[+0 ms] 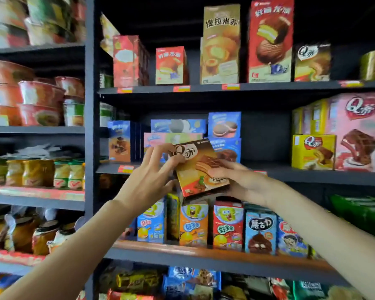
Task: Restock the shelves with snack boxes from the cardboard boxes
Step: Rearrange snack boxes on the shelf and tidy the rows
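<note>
Your left hand (pixel 148 178) pinches the upper left corner of a brown chocolate-pie box (pixel 200 167), fingers curled over its top edge and thumb below, while your right hand (pixel 240 180) cups its lower right side, thumb on the printed face. You hold the box tilted in the air, in front of the middle shelf (pixel 312 176) (its blue cookie boxes (pixel 224 126) stand just behind). Yellow and pink boxes (pixel 338 135) sit further right on that shelf; cartoon-printed snack boxes (pixel 210 226) line the shelf below.
</note>
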The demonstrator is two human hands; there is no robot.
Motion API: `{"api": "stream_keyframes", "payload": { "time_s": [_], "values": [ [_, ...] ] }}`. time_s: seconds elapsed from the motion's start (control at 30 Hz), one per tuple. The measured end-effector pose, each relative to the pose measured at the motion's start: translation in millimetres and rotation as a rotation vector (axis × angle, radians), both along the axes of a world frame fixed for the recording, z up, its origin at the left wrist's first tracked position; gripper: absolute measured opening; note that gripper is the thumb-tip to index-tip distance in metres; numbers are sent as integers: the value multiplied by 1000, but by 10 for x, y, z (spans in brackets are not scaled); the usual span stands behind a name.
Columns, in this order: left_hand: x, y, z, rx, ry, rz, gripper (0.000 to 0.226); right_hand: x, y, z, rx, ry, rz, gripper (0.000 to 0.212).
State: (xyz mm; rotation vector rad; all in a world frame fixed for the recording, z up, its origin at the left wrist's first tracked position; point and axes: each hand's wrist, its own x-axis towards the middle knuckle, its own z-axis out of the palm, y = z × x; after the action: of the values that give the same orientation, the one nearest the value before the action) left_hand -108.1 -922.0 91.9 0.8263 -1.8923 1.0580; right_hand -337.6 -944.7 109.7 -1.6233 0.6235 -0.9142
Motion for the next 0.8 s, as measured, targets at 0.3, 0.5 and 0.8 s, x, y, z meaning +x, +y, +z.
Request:
{"api": "stream_keyframes", "payload": {
  "time_s": [0.3, 0.5, 0.8],
  "values": [
    [-661, -62, 427, 1050, 841, -722, 14, -355, 39, 147, -133, -234, -313, 40],
    [-1067, -358, 390, 1353, 699, -908, 41, -806, 10, 138, -125, -327, -384, 40],
    [-1987, -789, 616, 1171, 750, -1012, 62, -1552, -275, 353, -349, -70, -714, 34]
  ]
}}
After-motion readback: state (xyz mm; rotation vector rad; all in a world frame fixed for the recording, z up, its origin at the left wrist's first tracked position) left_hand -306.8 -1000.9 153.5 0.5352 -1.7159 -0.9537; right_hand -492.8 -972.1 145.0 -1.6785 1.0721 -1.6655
